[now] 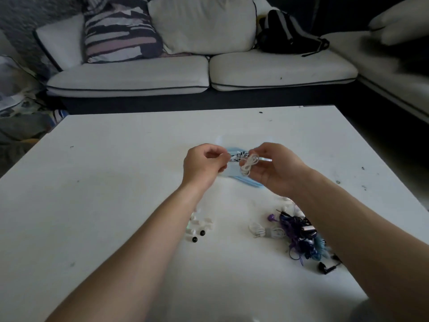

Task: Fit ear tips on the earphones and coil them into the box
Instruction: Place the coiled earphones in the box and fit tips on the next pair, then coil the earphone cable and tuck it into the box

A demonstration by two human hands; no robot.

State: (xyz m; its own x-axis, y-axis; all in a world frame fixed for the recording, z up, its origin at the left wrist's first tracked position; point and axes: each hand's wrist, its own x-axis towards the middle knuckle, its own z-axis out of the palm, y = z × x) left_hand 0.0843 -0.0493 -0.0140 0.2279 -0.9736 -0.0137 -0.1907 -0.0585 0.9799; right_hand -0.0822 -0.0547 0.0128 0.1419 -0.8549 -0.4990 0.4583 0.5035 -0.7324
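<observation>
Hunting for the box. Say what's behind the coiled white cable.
Behind the coiled white cable in the right hand, a light blue box with a black-and-white pattern shows. The left hand and the right cover its ends; its inside is hidden.

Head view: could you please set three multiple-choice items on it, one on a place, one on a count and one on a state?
1. Where is the purple tangle?
A. on the sofa
B. on the table, right side
C. in the box

2. How many black ear tips lie among the white ones?
A. none
B. two
C. five

3. How is the white cable?
A. straight on the table
B. in the backpack
C. looped, held up off the table

Key: 1 B, the tangle lies on the table's right side. 2 B, two black tips show beside the white ones. 3 C, the right hand grips the loops and the left hand pinches one end.
</observation>
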